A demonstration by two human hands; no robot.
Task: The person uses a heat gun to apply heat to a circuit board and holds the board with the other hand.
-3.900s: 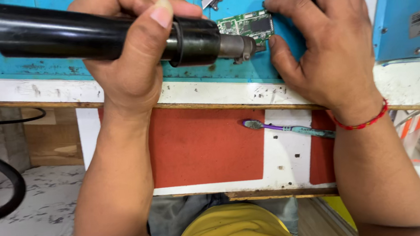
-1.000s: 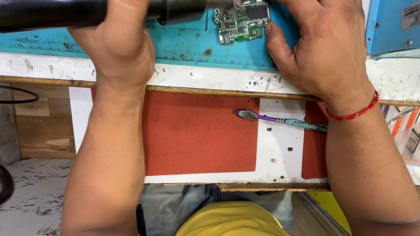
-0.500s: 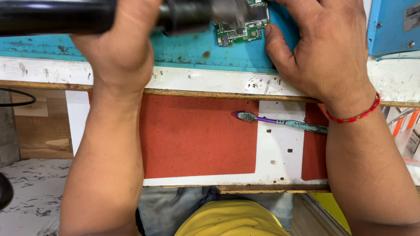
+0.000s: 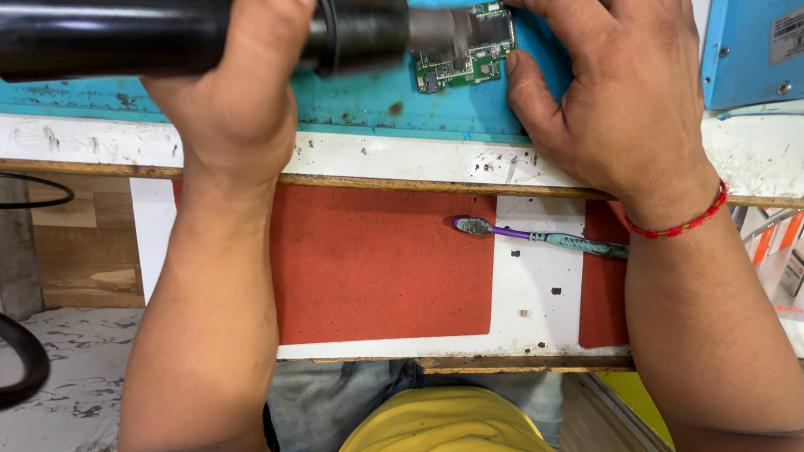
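Two hands engaged | hot-air tool (image 4: 167,29) clasped in left hand (image 4: 239,95) grip | circuit board (image 4: 465,54) pinned upper centre on blue mat (image 4: 364,105) by right hand (image 4: 601,76) | nozzle best held steady, just above.

Two hands at twelve o'clock: left hand (image 4: 240,105), right hand (image 4: 616,85); one hot-air tool (image 4: 148,31), one circuit board (image 4: 465,49), one toothbrush (image 4: 537,236) at centre.

Black hot-air gun (image 4: 167,29) nozzle over, perhaps touching, green circuit board (image 4: 465,54).
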